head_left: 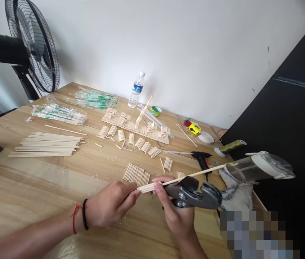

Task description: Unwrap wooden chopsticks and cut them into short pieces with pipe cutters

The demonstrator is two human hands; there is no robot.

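My left hand (111, 203), wearing a black band and a red string, is closed on the left end of several short wooden sticks (147, 187). One much longer stick (203, 172) runs out beside them to the right. With thumb and fingertips, my right hand (178, 214) pinches the same sticks. A dark hand cutter (195, 196) sits against that hand; its handles are mostly hidden by the palm. Just beyond the hands lies a panel of short sticks (137, 174) side by side. Small stick panels (140, 144) and a model of sticks (130, 126) with a twisted upright lie farther back.
Long sticks (46, 144) and wrapped stick packs (60, 114) lie at left, near a fan (33, 43). A water bottle (136, 90) stands by the wall. At right are a glue gun (202, 160), yellow tape measure (194, 129), thread spool (230, 147) and clear jug (260, 167).
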